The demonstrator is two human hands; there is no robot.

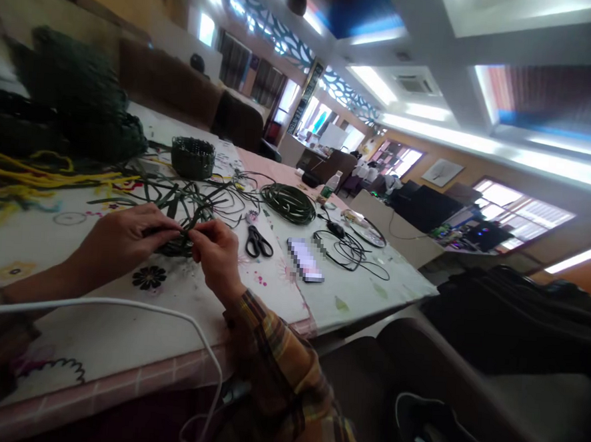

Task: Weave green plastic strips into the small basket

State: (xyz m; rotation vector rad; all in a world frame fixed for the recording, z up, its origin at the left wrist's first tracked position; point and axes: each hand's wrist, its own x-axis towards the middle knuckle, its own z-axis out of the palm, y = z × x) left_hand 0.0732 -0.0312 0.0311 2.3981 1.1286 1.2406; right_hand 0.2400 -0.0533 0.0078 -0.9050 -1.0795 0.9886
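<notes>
My left hand (pixel 137 235) and my right hand (pixel 216 251) meet over the table, fingertips pinched close together. Between them are dark green flat strips (pixel 174 203), part of a loose, partly woven piece whose ends splay outward behind my fingers. Both hands are closed on these strips; exactly which strip each one pinches is hidden by the fingers. Black-handled scissors (pixel 259 242) lie just right of my right hand. Behind the splayed strips stands a small round dark green woven basket (pixel 193 158).
A coil of green strip (pixel 287 204), a phone (pixel 306 260), black cable (pixel 346 247) and a bottle (pixel 330 184) lie or stand to the right. Yellow strips (pixel 23 171) and a dark green heap (pixel 82 101) are at left. A white cable (pixel 135 304) crosses the foreground.
</notes>
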